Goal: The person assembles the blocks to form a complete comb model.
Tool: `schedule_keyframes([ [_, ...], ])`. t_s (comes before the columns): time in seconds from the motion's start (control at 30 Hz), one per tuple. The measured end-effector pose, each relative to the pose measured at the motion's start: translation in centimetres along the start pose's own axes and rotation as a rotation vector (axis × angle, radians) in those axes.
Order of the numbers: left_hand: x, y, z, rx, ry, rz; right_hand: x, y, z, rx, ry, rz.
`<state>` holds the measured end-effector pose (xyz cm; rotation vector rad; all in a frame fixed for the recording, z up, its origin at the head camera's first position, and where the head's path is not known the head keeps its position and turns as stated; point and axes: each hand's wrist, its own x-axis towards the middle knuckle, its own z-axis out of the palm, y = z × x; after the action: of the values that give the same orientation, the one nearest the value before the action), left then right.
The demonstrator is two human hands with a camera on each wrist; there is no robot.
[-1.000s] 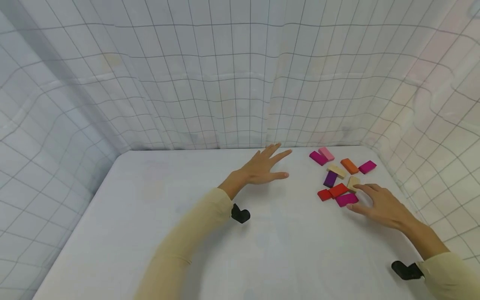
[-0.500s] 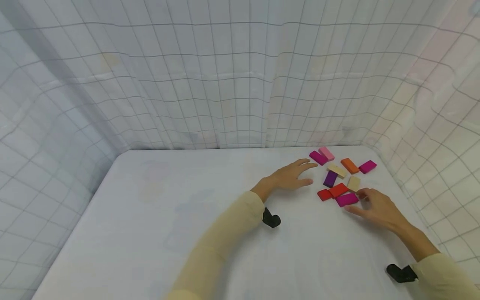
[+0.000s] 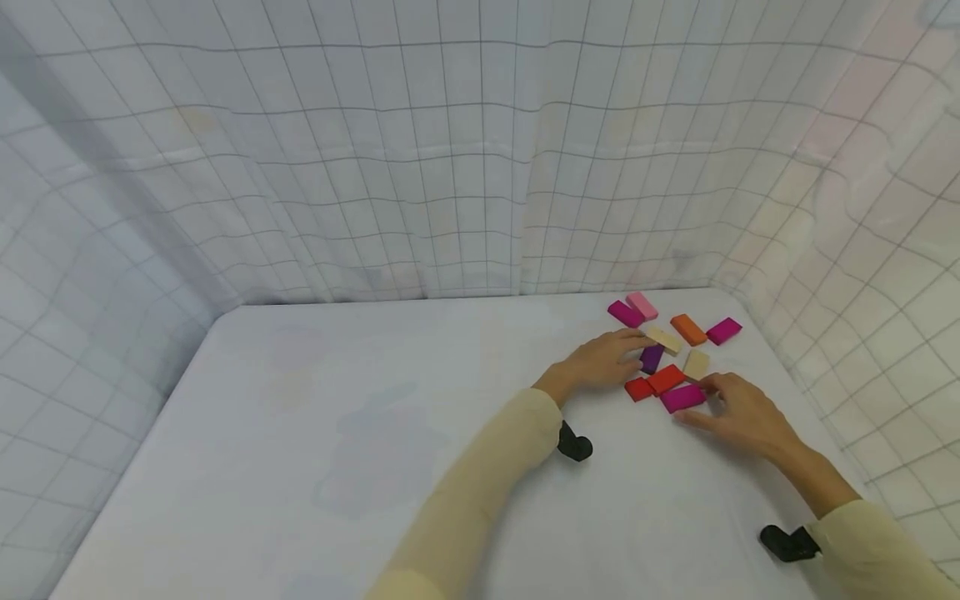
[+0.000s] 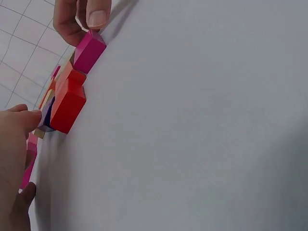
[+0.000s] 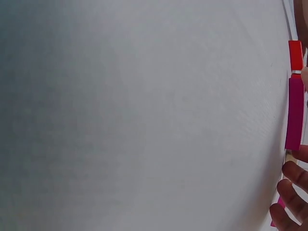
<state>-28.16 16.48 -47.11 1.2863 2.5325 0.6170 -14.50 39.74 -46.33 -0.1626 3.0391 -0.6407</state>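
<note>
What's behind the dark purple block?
In the head view, a cream block lies behind the dark purple block. Any surface those two blocks cover can't be seen.

The purple block (image 4: 46, 115) seems partly hidden.

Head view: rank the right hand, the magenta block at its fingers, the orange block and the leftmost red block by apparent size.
1. Right hand
2. Magenta block and orange block: too alike to rank, the magenta one being nearer the camera
3. Leftmost red block
</note>
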Motion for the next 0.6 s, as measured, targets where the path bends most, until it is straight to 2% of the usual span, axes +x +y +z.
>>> schedule_keyframes([
  [0.13, 0.4, 0.3, 0.2, 0.120, -0.020, 0.038, 0.0, 0.0, 0.0, -0.058, 0.015, 0.012],
  [0.2, 0.3, 0.2, 0.3, 0.122, -0.016, 0.038, 0.0, 0.0, 0.0, -0.067, 0.023, 0.015],
  [0.43, -0.3, -0.8, -0.1, -0.103, 0.008, -0.025, 0.2, -0.5, 0.0, -0.088, -0.010, 0.006],
  [0.6, -0.5, -1.0, -0.7, -0.185, 0.024, -0.013, 0.6, -0.9, 0.1, -0.080, 0.007, 0.017],
])
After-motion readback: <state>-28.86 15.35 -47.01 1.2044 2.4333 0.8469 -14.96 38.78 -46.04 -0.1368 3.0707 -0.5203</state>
